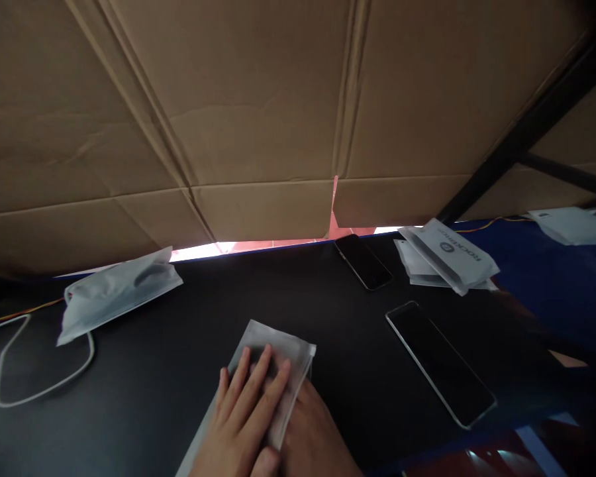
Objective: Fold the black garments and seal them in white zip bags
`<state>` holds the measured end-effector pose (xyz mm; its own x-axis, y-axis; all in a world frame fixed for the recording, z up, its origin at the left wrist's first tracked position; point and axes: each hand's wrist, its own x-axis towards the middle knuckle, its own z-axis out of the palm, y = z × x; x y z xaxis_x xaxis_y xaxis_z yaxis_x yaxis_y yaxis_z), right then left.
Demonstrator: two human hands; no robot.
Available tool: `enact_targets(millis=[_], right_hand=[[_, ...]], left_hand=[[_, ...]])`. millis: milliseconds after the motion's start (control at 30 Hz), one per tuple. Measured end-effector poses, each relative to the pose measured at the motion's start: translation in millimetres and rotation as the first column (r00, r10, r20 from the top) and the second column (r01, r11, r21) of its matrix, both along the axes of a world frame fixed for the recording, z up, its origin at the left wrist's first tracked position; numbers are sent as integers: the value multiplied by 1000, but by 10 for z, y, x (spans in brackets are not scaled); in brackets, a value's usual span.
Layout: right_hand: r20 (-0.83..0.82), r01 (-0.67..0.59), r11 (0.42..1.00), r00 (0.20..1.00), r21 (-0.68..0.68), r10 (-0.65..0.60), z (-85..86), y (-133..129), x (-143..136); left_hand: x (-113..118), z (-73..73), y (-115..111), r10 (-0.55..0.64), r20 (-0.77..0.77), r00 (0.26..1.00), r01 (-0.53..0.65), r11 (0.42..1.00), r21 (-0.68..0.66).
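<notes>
A frosted translucent pouch (pixel 293 342) with a zip-like strip along its right edge lies at the bottom middle of the black table. My left hand (pixel 243 411) rests on top of it, fingers outstretched and slightly apart. From the right, my right hand (pixel 310 430) reaches to the pouch's edge; its fingers are covered by the pouch and my left hand. Whether they are inside the pouch or under it I cannot tell. Farther right lies a large dark-screened phone (pixel 442 364) with a pale rim. A smaller dark phone (pixel 363 262) lies behind it.
Several printed white pouches (pixel 451 255) overlap at the back right. Another frosted pouch (pixel 124 288) lies back left, beside a white cable loop (pixel 44 397). More pale packets (pixel 573 224) sit on a blue surface (pixel 516 265). Cardboard (pixel 258 99) stands behind, with a dark metal bar (pixel 516 142) at right.
</notes>
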<state>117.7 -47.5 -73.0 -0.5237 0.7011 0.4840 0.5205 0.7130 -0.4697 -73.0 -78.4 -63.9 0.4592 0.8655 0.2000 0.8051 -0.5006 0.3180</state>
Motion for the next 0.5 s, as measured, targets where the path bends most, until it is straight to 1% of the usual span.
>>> enact_targets(millis=[67, 100, 133, 167, 200, 233, 267, 300, 333, 367, 400, 433, 500], right_hand=[[86, -170, 983, 981, -68, 176, 110, 21, 269], [71, -216, 975, 973, -59, 220, 147, 22, 409], [-3, -207, 977, 978, -44, 207, 169, 16, 537], [-98, -158, 985, 984, -70, 150, 176, 5, 642], [-199, -66, 991, 979, -112, 43, 169, -8, 719], [-284, 48, 982, 954, -183, -100, 152, -22, 766], [-338, 166, 950, 906, -265, -253, 129, -32, 784], [-363, 271, 900, 845, -342, -393, 103, -37, 779], [-364, 349, 843, 785, -409, -502, 79, -34, 760], [-350, 395, 792, 740, -464, -574, 59, -22, 734], [-325, 412, 754, 720, -511, -614, 47, 1, 708], [-296, 408, 729, 721, -550, -627, 43, 33, 686], [-244, 372, 708, 758, -600, -605, 60, 116, 659]], left_hand=[[-15, 145, 50, 65, 4, 998, -65, 998, 17], [-8, 220, 102, 97, 18, 995, -98, 994, 47], [15, 293, 172, 116, 28, 993, -118, 991, 65], [58, 360, 261, 119, 37, 992, -121, 991, 61], [120, 419, 364, 107, 44, 993, -108, 994, 35], [201, 467, 476, 84, 49, 995, -83, 996, -11], [295, 504, 589, 53, 53, 997, -49, 996, -68], [395, 528, 696, 20, 57, 998, -14, 993, -116], [495, 541, 791, -9, 63, 998, 19, 988, -154], [588, 542, 870, -31, 70, 997, 43, 983, -178], [667, 536, 931, -43, 77, 996, 57, 980, -190], [730, 523, 974, -45, 85, 995, 61, 978, -202], [803, 494, 1012, -31, 107, 994, 54, 974, -219]])
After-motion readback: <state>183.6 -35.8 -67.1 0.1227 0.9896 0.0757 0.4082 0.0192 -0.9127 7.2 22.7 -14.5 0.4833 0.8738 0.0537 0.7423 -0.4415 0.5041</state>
